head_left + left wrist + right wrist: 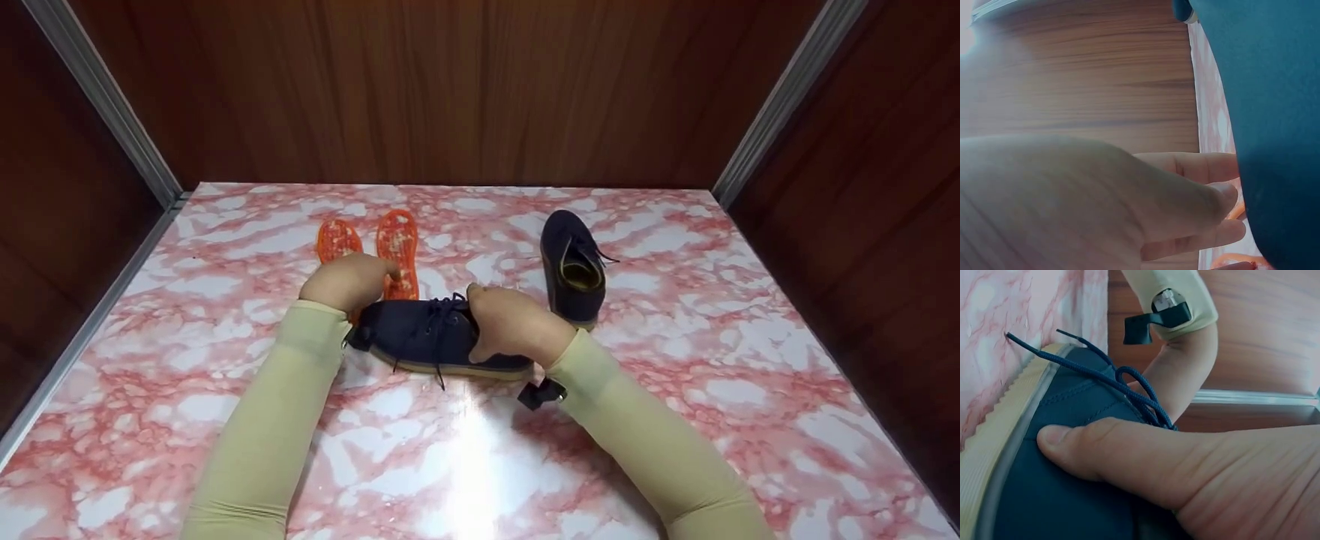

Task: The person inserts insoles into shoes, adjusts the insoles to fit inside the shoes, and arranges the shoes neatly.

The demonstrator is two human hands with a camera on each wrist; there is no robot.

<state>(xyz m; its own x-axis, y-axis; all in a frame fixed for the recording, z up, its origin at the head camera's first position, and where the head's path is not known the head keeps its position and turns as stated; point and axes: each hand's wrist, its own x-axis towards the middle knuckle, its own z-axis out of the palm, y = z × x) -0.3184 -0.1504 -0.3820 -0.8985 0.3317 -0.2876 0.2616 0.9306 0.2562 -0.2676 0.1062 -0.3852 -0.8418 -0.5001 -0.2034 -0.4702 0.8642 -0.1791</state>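
Observation:
A dark blue lace-up shoe point(409, 330) with a pale sole lies sideways across the middle of the head view, toe to the left. My right hand point(517, 326) grips it round the heel and opening. In the right wrist view the thumb point(1072, 447) presses on the shoe's side point(1061, 495), with laces point(1100, 379) beyond it. My left hand point(352, 281) is at the toe end, over the near part of two orange insoles. The left wrist view shows its fairly straight fingers point(1202, 166) reaching to the edge of the shoe point(1275, 112), holding nothing visible.
One orange insole point(399, 232) lies behind the shoe, beside another orange insole point(337, 238) partly covered by my left hand. A second dark blue shoe point(570, 262) stands at the back right, toe away. Dark wood panels point(450, 90) enclose the red-and-white marbled table point(675, 390).

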